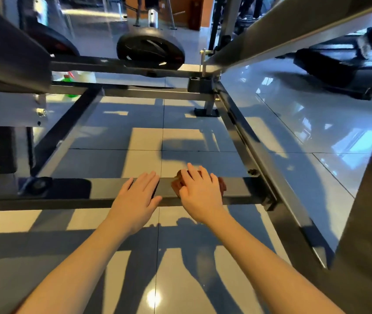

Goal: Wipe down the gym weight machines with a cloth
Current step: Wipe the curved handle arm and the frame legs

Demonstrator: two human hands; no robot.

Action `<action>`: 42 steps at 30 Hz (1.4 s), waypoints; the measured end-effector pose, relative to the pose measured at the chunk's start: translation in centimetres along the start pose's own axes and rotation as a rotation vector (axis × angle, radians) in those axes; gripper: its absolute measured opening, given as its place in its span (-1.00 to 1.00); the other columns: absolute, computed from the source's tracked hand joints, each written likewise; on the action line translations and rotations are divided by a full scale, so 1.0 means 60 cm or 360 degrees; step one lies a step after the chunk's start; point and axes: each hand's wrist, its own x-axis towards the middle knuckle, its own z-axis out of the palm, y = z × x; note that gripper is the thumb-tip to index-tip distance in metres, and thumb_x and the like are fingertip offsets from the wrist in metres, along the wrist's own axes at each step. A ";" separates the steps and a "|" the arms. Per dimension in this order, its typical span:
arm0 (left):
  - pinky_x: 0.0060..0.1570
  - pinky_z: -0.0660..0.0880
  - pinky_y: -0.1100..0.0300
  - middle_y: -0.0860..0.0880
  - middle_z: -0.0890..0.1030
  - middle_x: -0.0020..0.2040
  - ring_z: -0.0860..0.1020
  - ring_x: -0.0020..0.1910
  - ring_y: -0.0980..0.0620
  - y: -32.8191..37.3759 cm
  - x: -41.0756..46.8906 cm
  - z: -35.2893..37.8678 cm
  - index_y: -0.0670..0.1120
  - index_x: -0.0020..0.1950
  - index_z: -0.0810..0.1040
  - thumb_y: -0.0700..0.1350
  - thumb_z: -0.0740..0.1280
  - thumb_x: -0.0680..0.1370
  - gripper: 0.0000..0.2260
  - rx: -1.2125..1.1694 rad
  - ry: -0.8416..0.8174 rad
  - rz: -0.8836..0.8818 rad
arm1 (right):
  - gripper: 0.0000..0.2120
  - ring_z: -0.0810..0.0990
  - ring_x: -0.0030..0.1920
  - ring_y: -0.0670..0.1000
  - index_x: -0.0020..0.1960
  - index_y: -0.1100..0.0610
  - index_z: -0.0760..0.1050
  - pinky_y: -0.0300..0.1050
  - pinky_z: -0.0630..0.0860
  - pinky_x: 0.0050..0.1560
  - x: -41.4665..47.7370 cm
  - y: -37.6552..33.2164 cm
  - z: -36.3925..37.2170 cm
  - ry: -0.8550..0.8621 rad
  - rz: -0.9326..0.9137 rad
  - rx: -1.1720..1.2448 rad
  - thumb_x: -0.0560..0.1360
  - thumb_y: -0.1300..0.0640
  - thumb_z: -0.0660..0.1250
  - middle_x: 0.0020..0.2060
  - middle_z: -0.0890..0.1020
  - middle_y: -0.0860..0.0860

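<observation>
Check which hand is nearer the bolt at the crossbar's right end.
Right. The right hand presses the cloth on the crossbar left of the bolt; the left hand rests flat on it, farther left.

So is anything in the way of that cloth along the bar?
Yes, leftward: the left hand rests flat on the bar right beside the cloth, which the right hand presses down. Rightward the bar lies bare up to the side rail.
</observation>
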 end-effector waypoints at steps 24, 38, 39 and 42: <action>0.44 0.11 -0.01 -0.07 0.32 0.49 0.26 0.48 -0.03 -0.020 0.008 0.017 -0.14 0.51 0.25 0.29 -0.19 0.50 -0.25 0.0106 0.0151 -0.0023 | -0.65 0.46 0.19 0.11 0.30 0.07 0.45 0.02 0.37 0.16 0.008 -0.022 0.031 0.0241 0.0003 -0.0013 0.61 0.00 0.07 0.26 0.48 0.09; 0.47 0.04 0.02 -0.07 0.24 0.52 0.18 0.51 -0.02 -0.019 0.005 0.019 -0.14 0.53 0.18 0.29 -0.19 0.52 -0.27 0.0091 0.0204 -0.0002 | -0.68 0.52 0.08 0.06 0.20 0.11 0.49 -0.04 0.43 0.00 -0.003 0.006 0.020 0.0250 -0.0247 0.0006 0.54 0.04 0.13 0.14 0.56 0.01; 0.48 -0.01 0.03 -0.05 0.19 0.54 0.13 0.53 0.00 -0.019 0.005 0.019 -0.12 0.55 0.13 0.28 -0.15 0.56 -0.31 0.0091 0.0200 -0.0001 | -0.75 0.53 0.02 0.04 0.14 0.09 0.49 -0.08 0.40 -0.07 0.006 0.028 0.011 0.0197 -0.0171 -0.0004 0.56 0.06 0.13 0.06 0.57 -0.01; 0.49 -0.09 0.06 -0.01 0.08 0.57 0.02 0.55 0.04 -0.017 0.007 0.020 -0.09 0.57 0.02 0.21 -0.02 0.62 -0.39 0.0088 0.0184 0.0005 | -0.80 0.53 -0.02 0.06 0.03 0.09 0.44 -0.07 0.36 -0.09 0.040 0.064 -0.001 0.0205 0.0446 -0.0205 0.61 0.07 0.06 -0.02 0.59 0.03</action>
